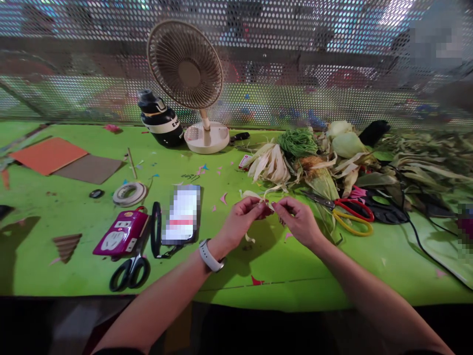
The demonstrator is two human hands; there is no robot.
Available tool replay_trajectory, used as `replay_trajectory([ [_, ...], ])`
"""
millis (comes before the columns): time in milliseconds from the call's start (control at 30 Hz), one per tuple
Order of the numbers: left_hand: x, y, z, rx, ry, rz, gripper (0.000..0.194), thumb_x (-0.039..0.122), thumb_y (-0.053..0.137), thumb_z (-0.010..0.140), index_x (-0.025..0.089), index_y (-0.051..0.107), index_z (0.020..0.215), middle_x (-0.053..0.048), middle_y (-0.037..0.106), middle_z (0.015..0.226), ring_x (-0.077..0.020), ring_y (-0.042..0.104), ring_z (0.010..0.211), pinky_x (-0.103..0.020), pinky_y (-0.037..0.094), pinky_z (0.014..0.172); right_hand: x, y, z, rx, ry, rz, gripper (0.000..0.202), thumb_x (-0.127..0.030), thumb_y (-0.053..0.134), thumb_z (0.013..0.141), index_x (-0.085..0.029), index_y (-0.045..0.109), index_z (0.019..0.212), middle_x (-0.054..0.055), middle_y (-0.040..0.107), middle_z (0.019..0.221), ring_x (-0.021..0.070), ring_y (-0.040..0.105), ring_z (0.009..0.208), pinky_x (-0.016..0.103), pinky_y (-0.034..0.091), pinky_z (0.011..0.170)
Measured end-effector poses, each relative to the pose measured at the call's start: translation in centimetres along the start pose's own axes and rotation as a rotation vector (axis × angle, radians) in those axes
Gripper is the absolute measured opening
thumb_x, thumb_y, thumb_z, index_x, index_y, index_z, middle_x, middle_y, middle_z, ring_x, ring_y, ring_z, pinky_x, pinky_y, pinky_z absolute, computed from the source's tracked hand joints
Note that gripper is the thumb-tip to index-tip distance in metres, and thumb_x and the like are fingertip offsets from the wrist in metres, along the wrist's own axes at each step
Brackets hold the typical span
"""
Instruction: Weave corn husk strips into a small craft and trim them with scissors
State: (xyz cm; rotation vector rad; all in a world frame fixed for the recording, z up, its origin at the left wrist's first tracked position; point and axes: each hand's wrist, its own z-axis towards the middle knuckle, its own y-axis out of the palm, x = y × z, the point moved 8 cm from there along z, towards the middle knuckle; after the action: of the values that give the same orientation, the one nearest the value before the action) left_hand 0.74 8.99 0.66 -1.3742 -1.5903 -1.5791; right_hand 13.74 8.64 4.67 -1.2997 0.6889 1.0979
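Black bottle (169,134), white band (160,126): we read dark capitals, an E and what seems an N, the rest curving out of sight. Green tabletop (295,288): short dark handwriting (190,177), which we cannot decipher. Purple case (121,231), red-and-white packet (244,161): markings too small for us. Phone (181,215): screen pixelated, nothing we can read.

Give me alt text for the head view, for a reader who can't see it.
The left hand pinches a thin pale strip, with the right hand close against it, over a green table. Dried husks and red-and-yellow-handled scissors lie to the right, a phone to the left; a fan stands behind.
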Motion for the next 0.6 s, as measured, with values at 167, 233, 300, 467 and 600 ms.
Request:
replay_trajectory([
  [167,-0.2,-0.1,-0.1,0.037,0.010,0.011,0.026,0.036,0.072,0.072,0.015,0.058,0.081,0.001,0.067,0.072,-0.0110,0.063,0.068,-0.029,0.051,0.078,0.5,0.9,-0.5,-0.054,0.084,0.081,0.028,-0.042,0.055,0.085,-0.017,0.060,0.075,-0.002,0.055,0.057,0.0102,0.050,0.047,0.021,0.041,0.043],
  [233,-0.2,-0.2,-0.1,0.057,0.019,0.000,0.026,0.035,0.072,0.072,0.016,0.056,0.080,0.002,0.067,0.072,-0.0103,0.063,0.069,-0.028,0.050,0.078,1.0,1.7,-0.8,-0.112,0.141,0.151,0.028,-0.043,0.055,0.085,-0.016,0.061,0.079,-0.001,0.057,0.058,0.0102,0.053,0.047,0.022,0.045,0.043],
  [300,-0.2,-0.3,-0.1,0.073,0.015,-0.019,0.025,0.034,0.071,0.073,0.016,0.056,0.080,0.001,0.068,0.074,-0.0106,0.063,0.070,-0.027,0.050,0.078,1.5,2.4,-1.1,-0.148,0.179,0.217,0.026,-0.042,0.057,0.084,-0.016,0.061,0.080,-0.001,0.060,0.061,0.0111,0.057,0.050,0.023,0.050,0.047],
  [467,-0.8,-0.1,-0.1,0.043,-0.034,-0.144,0.024,0.032,0.071,0.073,0.018,0.053,0.081,0.000,0.071,0.076,-0.0146,0.067,0.074,-0.030,0.051,0.076,2.1,3.3,-1.2,-0.182,0.207,0.271,0.021,-0.037,0.059,0.082,-0.017,0.059,0.076,0.000,0.062,0.065,0.0121,0.061,0.055,0.026,0.055,0.053],
  [600,-1.1,0.0,-0.1,0.042,-0.051,-0.205,0.023,0.030,0.072,0.072,0.018,0.055,0.082,-0.001,0.072,0.079,-0.0178,0.069,0.080,-0.032,0.052,0.076,1.7,3.2,-1.1,-0.172,0.162,0.255,0.017,-0.033,0.058,0.083,-0.018,0.059,0.074,0.000,0.062,0.066,0.0123,0.061,0.055,0.026,0.055,0.054],
])
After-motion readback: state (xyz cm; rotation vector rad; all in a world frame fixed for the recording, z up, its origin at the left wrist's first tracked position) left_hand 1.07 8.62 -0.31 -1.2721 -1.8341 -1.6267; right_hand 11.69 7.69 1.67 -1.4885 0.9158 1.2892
